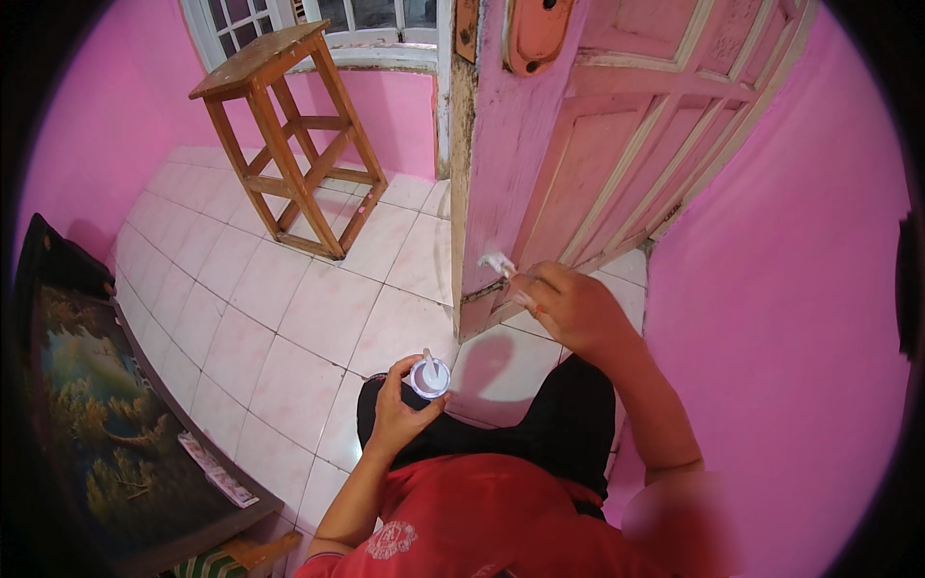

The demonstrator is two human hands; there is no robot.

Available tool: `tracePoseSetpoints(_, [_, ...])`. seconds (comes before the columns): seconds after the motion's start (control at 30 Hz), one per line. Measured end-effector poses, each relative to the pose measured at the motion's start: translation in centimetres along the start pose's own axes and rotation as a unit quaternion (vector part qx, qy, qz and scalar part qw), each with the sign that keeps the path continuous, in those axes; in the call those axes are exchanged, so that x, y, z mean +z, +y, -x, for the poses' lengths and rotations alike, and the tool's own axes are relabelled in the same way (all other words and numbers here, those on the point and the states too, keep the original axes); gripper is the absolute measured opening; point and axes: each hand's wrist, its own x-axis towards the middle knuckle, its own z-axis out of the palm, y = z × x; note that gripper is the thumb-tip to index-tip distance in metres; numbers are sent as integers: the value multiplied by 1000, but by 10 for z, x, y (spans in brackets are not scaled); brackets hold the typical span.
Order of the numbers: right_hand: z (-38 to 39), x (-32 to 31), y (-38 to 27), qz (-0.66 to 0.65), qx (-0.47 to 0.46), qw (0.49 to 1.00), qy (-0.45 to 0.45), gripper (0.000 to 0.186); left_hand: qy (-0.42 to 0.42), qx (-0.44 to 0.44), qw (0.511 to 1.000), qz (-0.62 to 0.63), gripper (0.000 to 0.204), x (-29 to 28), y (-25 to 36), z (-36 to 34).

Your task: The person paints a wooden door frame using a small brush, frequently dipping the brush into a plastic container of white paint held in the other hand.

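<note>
My left hand is wrapped round a small tub of white paint, held upright above my lap. A thin stick stands in the tub, leaning on its rim. With my right hand I grip a small paintbrush by its handle, fingers closed. Its white-coated head rests against the lower edge part of the pink wooden door, where a white smear shows. Most of the brush handle is hidden by my fingers.
A wooden stool stands on the white tiled floor near the window. At the left leans a framed landscape painting. A pink wall rises close on my right. The door carries a metal lock plate.
</note>
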Motion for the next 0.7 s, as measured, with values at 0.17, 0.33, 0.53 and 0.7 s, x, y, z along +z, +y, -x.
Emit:
tracePoseSetpoints(0.17, [-19, -59, -17, 101, -31, 989, 108, 30, -5, -15, 1000, 11, 71, 0, -1, 0])
tracePoseSetpoints(0.33, [-22, -104, -27, 96, -44, 972, 211, 29, -2, -22, 1000, 5, 70, 2, -3, 0])
tracePoseSetpoints(0.53, [-5, -86, -26, 67, -27, 994, 79, 27, 2, 2, 1000, 9, 71, 6, 2, -3])
tracePoseSetpoints(0.7, [-17, -78, -14, 114, -32, 992, 40, 28, -7, 2, 1000, 12, 69, 6, 9, -4])
